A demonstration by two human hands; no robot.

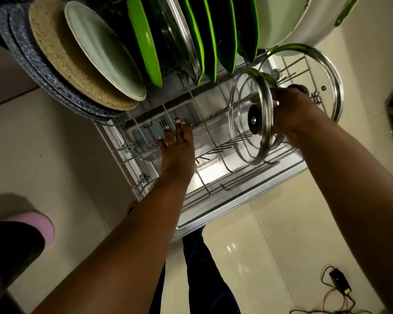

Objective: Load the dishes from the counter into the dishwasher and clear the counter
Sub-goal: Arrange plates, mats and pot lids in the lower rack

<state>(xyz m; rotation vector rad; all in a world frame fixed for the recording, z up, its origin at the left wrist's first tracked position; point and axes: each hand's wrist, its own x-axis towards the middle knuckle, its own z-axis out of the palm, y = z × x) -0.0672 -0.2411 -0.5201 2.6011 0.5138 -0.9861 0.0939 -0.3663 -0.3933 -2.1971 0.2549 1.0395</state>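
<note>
Loading lids: right hand [290, 112] gripping small glass lid [251, 116] by its knob, upright over the rack [213, 177]. Left hand [177, 146] flat, fingers straight, near the tines. Next, probably: lowering the lid between tines, beside the bigger lid [331, 82].

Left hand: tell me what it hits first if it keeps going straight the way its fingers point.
The left hand, fingers straight, points up the lower rack toward the standing plates. Probably the rack's wire floor just past the fingertips comes first, then the green plate; depth is unclear.

— Do we see all of the green plates [145, 41]?
— No, the top edge cuts them and the white pot [288, 23].
— And the right hand [293, 112]?
— It hides the small lid's [251, 118] knob from us.
</note>
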